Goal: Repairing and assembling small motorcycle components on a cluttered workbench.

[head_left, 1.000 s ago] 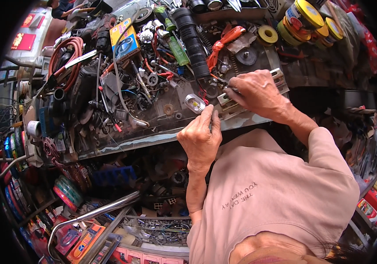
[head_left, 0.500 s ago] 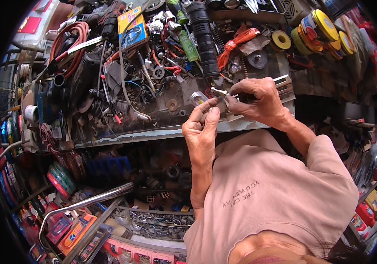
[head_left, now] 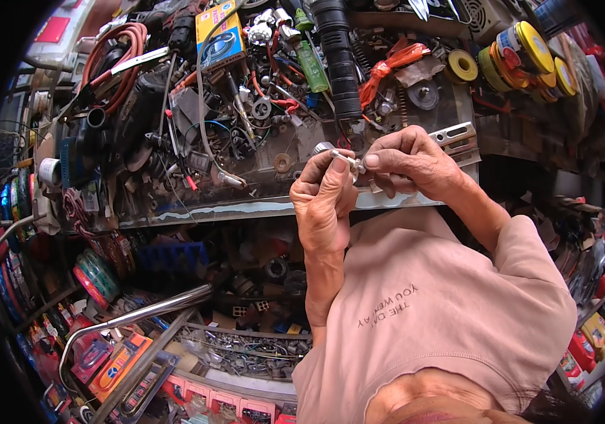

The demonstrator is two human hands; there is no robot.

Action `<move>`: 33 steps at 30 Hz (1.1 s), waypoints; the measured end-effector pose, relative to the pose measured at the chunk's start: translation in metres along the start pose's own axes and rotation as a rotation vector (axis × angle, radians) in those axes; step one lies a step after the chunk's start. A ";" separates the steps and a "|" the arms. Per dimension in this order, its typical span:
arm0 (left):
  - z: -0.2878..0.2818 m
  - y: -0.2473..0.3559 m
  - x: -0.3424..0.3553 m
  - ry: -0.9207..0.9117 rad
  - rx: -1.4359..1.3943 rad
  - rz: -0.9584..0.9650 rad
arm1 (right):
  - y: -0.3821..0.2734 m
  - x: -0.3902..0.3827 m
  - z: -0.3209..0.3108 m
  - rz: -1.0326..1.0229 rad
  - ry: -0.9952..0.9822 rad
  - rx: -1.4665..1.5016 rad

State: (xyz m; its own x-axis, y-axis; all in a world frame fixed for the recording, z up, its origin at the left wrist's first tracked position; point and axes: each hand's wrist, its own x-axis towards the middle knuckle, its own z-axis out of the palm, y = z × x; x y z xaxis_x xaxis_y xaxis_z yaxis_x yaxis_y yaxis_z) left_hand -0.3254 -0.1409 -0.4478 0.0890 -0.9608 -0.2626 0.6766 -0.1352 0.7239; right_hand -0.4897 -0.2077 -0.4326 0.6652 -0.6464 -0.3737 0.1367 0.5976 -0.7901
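A small silvery metal fitting (head_left: 350, 161) is held above the front edge of the workbench (head_left: 246, 207). My left hand (head_left: 325, 194) pinches it between thumb and curled forefinger. From the other side, my right hand (head_left: 415, 164) is closed, with thumb and forefinger at the fitting's right end; its other fingers are curled under. The fitting's exact kind is too small to tell, and my fingertips hide part of it. Just behind my left fingertips shows a ribbed, silvery round part (head_left: 323, 148). A slotted metal bracket (head_left: 453, 134) lies beside my right wrist.
Tools and loose parts crowd the bench: a black ribbed tube (head_left: 338, 63), a green-handled tool (head_left: 311, 67), an orange plastic bag (head_left: 387, 67) and a blue-yellow box (head_left: 220, 39). Yellow round tins (head_left: 529, 49) stand at the right. Below the bench, a bent chrome tube (head_left: 140, 319) crosses trays of small parts.
My left thumb and forefinger have closed on the metal fitting, which my right fingers held up before. My right fingers have drawn in close to the left ones.
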 end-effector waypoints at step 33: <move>-0.004 0.011 -0.023 0.090 -0.003 0.126 | 0.013 0.003 0.026 -0.023 -0.003 0.075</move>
State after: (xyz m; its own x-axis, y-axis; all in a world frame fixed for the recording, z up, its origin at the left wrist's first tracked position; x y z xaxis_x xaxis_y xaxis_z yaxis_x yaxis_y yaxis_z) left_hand -0.3173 -0.1198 -0.4363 0.2390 -0.9444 -0.2259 0.6581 -0.0135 0.7528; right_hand -0.4670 -0.1895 -0.4318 0.6637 -0.6586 -0.3546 0.2060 0.6167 -0.7598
